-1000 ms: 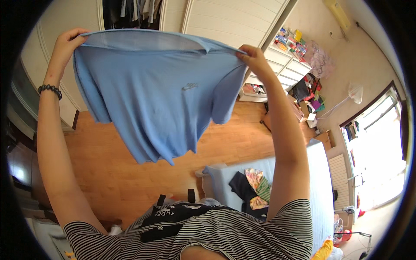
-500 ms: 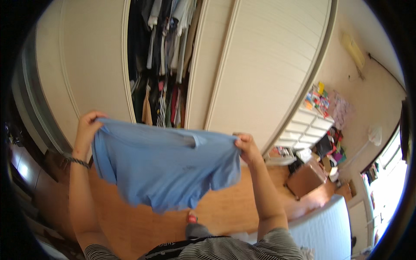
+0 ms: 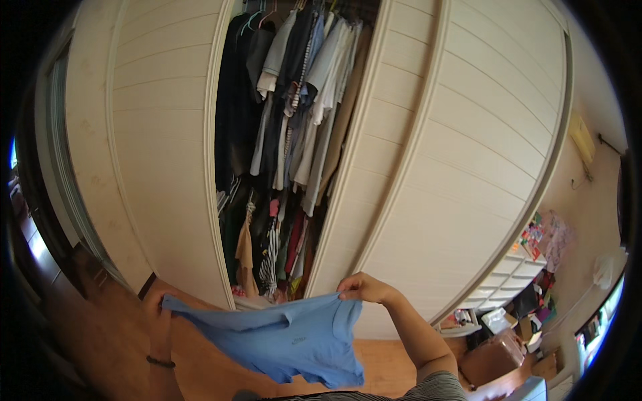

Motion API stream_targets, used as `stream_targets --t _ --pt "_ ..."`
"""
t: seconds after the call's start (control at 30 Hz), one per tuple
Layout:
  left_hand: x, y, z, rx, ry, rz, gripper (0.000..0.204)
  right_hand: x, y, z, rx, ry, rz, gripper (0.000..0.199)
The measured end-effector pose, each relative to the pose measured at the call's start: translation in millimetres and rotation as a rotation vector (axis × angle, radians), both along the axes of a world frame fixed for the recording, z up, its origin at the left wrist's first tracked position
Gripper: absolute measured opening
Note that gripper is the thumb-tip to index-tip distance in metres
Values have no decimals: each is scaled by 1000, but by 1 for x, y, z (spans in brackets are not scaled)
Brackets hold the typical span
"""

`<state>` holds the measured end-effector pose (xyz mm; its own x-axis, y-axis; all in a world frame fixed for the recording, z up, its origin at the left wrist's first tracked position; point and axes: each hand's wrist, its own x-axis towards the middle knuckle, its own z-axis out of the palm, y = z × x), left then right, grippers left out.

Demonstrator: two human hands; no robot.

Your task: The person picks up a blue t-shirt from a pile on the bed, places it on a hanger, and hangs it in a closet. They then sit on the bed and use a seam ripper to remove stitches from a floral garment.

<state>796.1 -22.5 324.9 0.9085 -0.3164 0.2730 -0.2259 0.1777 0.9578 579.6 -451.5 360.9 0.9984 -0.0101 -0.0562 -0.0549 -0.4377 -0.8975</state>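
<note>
A light blue shirt (image 3: pixel 287 337) hangs spread between my two hands, low in the view. My left hand (image 3: pixel 159 306) grips its left edge; a dark band circles that wrist. My right hand (image 3: pixel 360 287) pinches the shirt's right upper corner. Both hands are in front of an open white wardrobe (image 3: pixel 428 167) with clothes hanging (image 3: pixel 294 120) on a rail.
White slatted sliding wardrobe doors stand on either side of the opening. A wooden floor (image 3: pixel 100 334) lies below. At the right are white drawers (image 3: pixel 501 281) with colourful clutter and a brown box (image 3: pixel 488 357).
The view has tilted up from the floor and bed to the wardrobe. The shirt and both hands have dropped lower in the picture, and the shirt hangs less spread out.
</note>
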Motion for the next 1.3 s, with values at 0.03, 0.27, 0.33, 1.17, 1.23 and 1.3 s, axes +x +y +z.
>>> stream_targets --t 0.03,0.27,0.33,1.17,1.23,1.3 --pt "12 -7 -4 -127 17 -31 11 26 -8 1 -89 23 88 10" --pt "88 -85 18 -300 168 -371 6 203 -42 90 -718 29 277 16" --pt "122 -97 17 30 -29 -400 8 273 -47 148 -817 -217 197 19" --pt "404 -305 -138 188 21 -780 19 603 -153 558 -1400 -1190 -1181 38" --pt "419 -306 -130 183 28 -763 19 634 -110 549 -1304 -1141 -1130 28" --pt "431 -316 -119 183 29 -783 18 657 -96 541 -1325 -1223 -1123 24"
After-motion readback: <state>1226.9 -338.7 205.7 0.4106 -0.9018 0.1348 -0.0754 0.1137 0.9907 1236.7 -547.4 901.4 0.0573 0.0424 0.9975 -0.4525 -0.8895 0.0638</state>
